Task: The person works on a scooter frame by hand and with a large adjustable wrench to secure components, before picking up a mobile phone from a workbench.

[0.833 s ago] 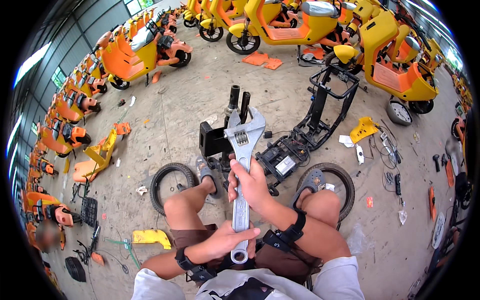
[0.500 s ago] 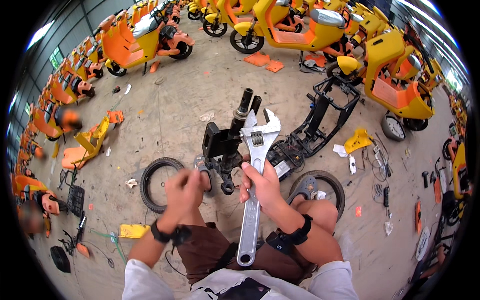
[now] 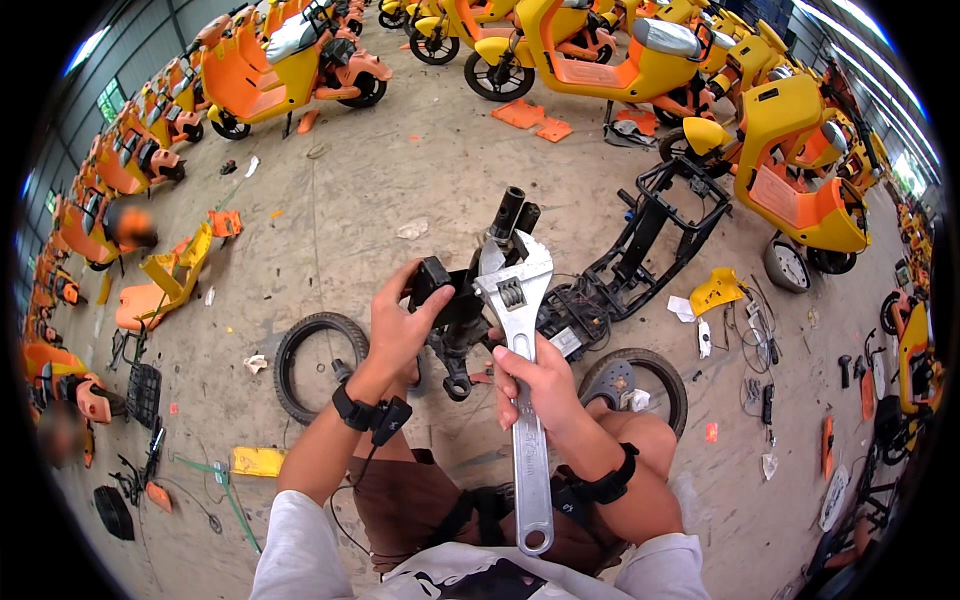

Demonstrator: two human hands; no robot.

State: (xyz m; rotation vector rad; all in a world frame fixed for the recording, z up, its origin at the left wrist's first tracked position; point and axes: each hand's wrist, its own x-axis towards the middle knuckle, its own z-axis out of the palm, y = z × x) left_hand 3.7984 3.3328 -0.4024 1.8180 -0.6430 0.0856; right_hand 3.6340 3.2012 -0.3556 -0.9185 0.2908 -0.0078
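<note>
My right hand (image 3: pixel 545 385) is wrapped round the handle of a large silver adjustable wrench (image 3: pixel 530 470). The wrench head points away from me, its jaws beside a black metal scooter part (image 3: pixel 462 340) with an upright tube (image 3: pixel 508 212). Whether the jaws touch the tube's collar I cannot tell. With thumb and fingers, my left hand (image 3: pixel 400 325) grips the black block-shaped end (image 3: pixel 432 280) on the part's left side. The part stands in front of my knees, tilted slightly right; its base is partly hidden.
Two tyres (image 3: pixel 287 372) (image 3: pixel 677 385) lie by my feet. A bare black scooter frame (image 3: pixel 650 240) rests to the right, near a yellow scooter (image 3: pixel 800 200). Yellow panels (image 3: pixel 717 290), cables (image 3: pixel 755 335) and orange scraps are scattered about; rows of scooters stand behind.
My left hand, closed and raised near the part before, now grips its block end. The part tilts further right. The wrench has shifted slightly right in my right hand.
</note>
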